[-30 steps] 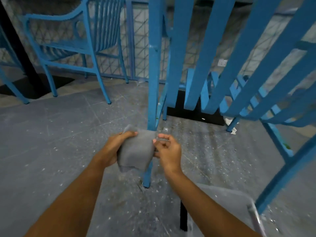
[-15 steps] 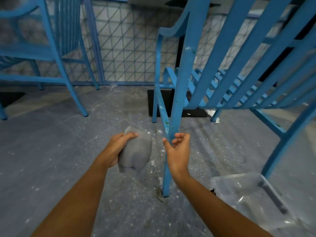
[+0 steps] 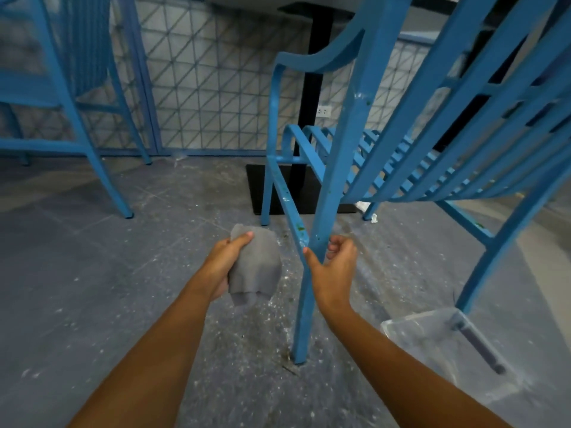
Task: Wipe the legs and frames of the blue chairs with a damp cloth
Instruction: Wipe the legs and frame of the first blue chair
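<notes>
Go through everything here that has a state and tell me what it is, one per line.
Left hand: gripping the cloth.
Cloth: bunched, off the chair.
Right hand: cupped around the chair leg.
Chair leg: foot on the floor.
Plastic tub: on the floor, lidless.

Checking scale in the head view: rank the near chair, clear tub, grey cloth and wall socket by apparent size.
1. near chair
2. clear tub, though nearness enlarges it
3. grey cloth
4. wall socket

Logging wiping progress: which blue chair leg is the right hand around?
The nearest leg, the long upright one planted in the foreground. The right hand curls around it; the other legs stand farther back, untouched.
</notes>
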